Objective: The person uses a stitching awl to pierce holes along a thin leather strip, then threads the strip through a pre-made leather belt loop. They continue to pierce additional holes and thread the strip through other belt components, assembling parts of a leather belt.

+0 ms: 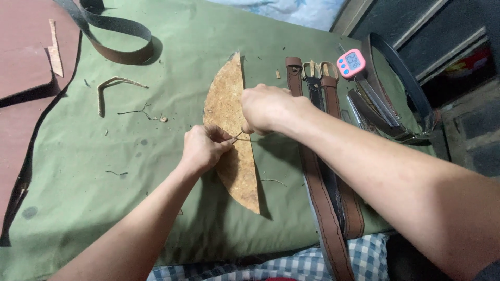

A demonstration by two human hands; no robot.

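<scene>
A half-round cork-coloured board [225,106] lies on the green cloth [114,177] in the middle of the view. My left hand [202,148] rests on its left edge and pinches one end of a thin pale strip [240,137]. My right hand [266,108] sits over the board's straight right edge, fingers closed on the other end of that strip. The two hands are a finger's width apart. What lies under my right palm is hidden.
Three belts [323,171] lie side by side right of the board, running off the near edge. A pink digital timer [350,63] and coiled dark belts [396,99] sit at the far right. A looped strap [122,41], leather scraps [117,83] and brown leather sheets [23,73] lie left.
</scene>
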